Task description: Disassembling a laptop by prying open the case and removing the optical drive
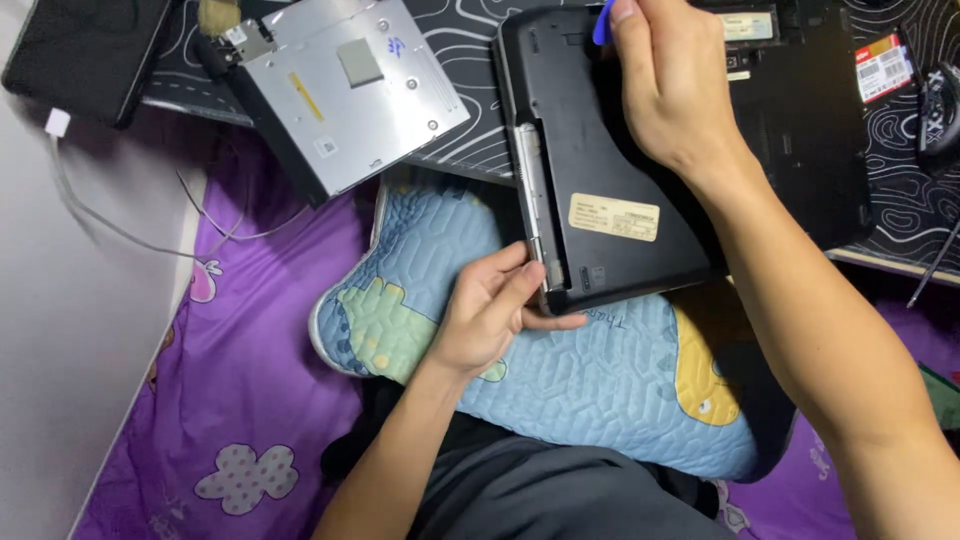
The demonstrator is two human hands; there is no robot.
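Head view, looking down onto a purple bedsheet point(250, 400) printed with pale cartoon shapes, bordered at far left by a plain pale wall point(60, 350). A black flat device point(85, 50) lies at top left, with a white cable point(110, 225) trailing from it over the sheet. Next to it, a silver optical drive point(345, 85) rests tilted on a black mat point(900, 190) with white wavy lines; the drive bears a grey square pad, a thin yellow strip and a small white sticker. Lower down, a quilted blue cushion point(580, 380) with green and yellow patches lies across the person's lap.

At the centre, the black laptop point(600, 170) lies upside down, half on the mat and half over the cushion, with a cream rectangular label near its lower edge. The left hand point(490, 310) pinches the laptop's lower left corner, thumb on the underside and fingers curled at the silver side edge. The right hand point(675, 85) reaches over the base, fingers closed on a blue plastic pry tool point(602, 22) at the top edge. At far right lies a small red and white package point(884, 66).
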